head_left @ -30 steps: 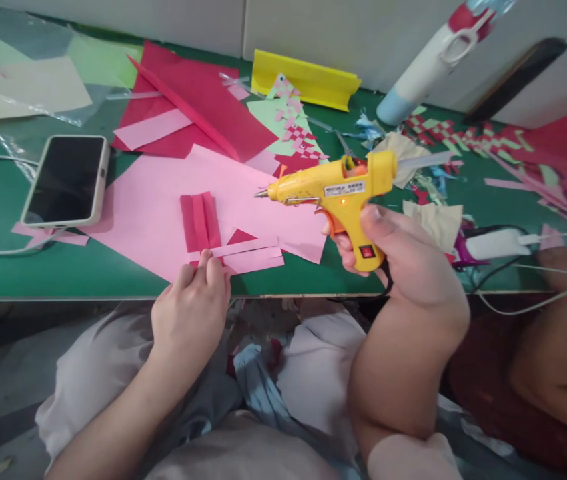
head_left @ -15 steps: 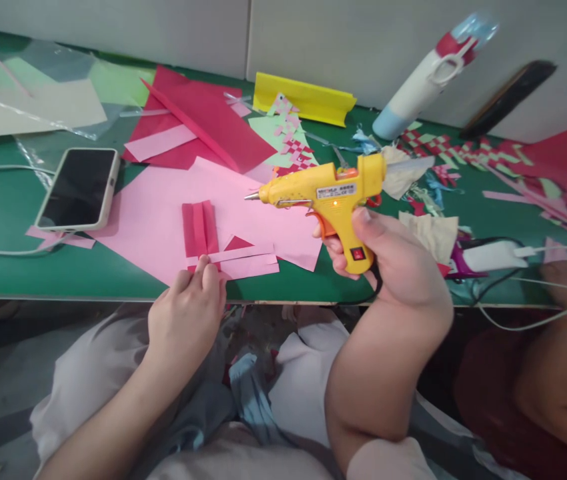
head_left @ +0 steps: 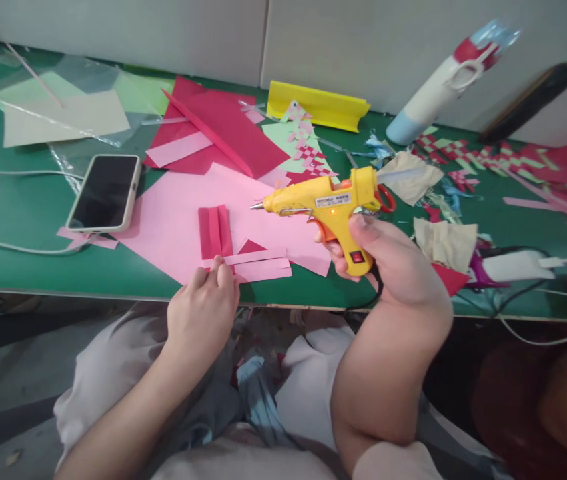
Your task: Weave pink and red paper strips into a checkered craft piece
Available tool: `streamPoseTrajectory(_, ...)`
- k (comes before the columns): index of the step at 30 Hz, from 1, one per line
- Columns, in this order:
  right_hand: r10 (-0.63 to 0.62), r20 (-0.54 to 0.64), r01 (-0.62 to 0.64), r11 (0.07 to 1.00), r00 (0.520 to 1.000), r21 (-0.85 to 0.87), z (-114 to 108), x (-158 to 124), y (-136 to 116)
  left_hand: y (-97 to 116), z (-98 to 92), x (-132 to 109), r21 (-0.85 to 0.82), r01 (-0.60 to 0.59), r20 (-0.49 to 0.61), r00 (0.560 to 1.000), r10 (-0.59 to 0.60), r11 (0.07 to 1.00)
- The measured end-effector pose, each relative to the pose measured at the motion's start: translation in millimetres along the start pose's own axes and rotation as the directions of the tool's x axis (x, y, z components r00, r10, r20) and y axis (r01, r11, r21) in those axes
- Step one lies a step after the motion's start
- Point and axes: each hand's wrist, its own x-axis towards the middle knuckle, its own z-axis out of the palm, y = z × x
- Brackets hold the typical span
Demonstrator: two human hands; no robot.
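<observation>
We find the left hand (head_left: 204,303) curled, fingertips down on a narrow pink strip (head_left: 263,256) where it crosses upright red strips (head_left: 209,230); we cannot tell whether it pinches the strip or merely presses it; the red strips extend just beyond those fingertips, on a large pink sheet (head_left: 168,220).

We note the right hand (head_left: 393,260) closed round the grip of a yellow glue gun (head_left: 333,200), its indicator lit; the gun is held raised, nozzle toward the left-hand side, apart from the red strips; an orange scissor handle (head_left: 389,200) shows just beyond the right thumb; a phone (head_left: 104,193) lies left of and beyond the left hand; a bottle (head_left: 436,97) stands well beyond the right hand.
</observation>
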Motion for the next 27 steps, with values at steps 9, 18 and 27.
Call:
streamPoseTrajectory(9,-0.012,-0.033,0.011,1.000,0.999,-0.008,-2.4,6.1,8.4,-33.9,-4.7,2.8,-0.332,0.145,-0.055,0.983,-0.173,0.932)
streamPoseTrajectory(18,-0.018,-0.022,0.017,0.998,1.000,-0.057,-2.5,9.9,9.2,-82.3,-19.2,-0.4,-0.393,0.465,-0.066,0.846,-0.529,0.793)
streamPoseTrajectory(27,-0.028,-0.008,0.027,0.998,1.000,-0.064,3.4,14.4,8.3,-76.9,-6.5,-7.4,-0.290,0.097,-0.133,0.981,-0.141,0.952)
